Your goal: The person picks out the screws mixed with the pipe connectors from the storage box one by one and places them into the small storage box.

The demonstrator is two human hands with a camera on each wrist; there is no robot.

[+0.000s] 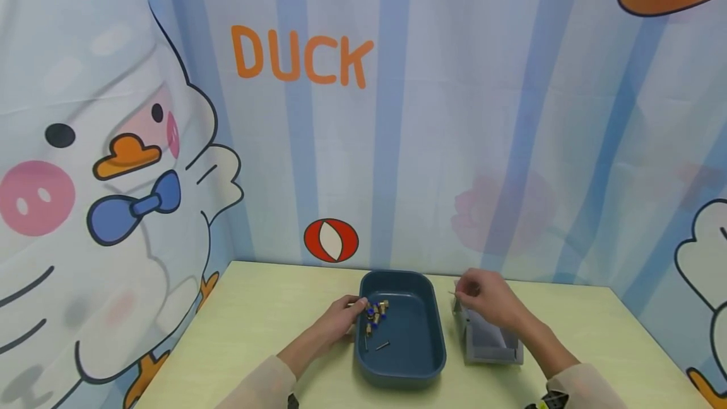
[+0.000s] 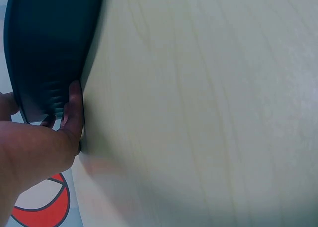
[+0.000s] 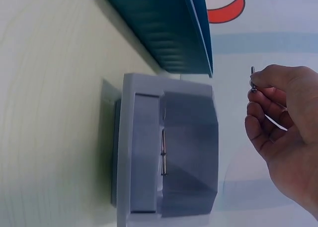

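My left hand [image 1: 343, 317] grips the left wall of a dark blue plastic bin [image 1: 436, 333], thumb at the rim and fingers along the outside. Inside the bin, by that thumb, lies a cluster of small brass fittings with blue ends [image 1: 375, 315]; a couple of loose screws [image 1: 383, 346] lie nearer the front. My right hand [image 3: 288, 108] pinches a small metal screw [image 3: 253, 72] between thumb and fingertips. It is raised over the back end of a grey plastic box [image 3: 127, 152]. More screws [image 3: 164, 160] lie lengthwise in the slot of that box.
The bin and the box stand side by side on a pale wood-grain table [image 1: 255, 308]. Behind the table's far edge hangs a striped curtain [image 1: 431, 144] with duck drawings.
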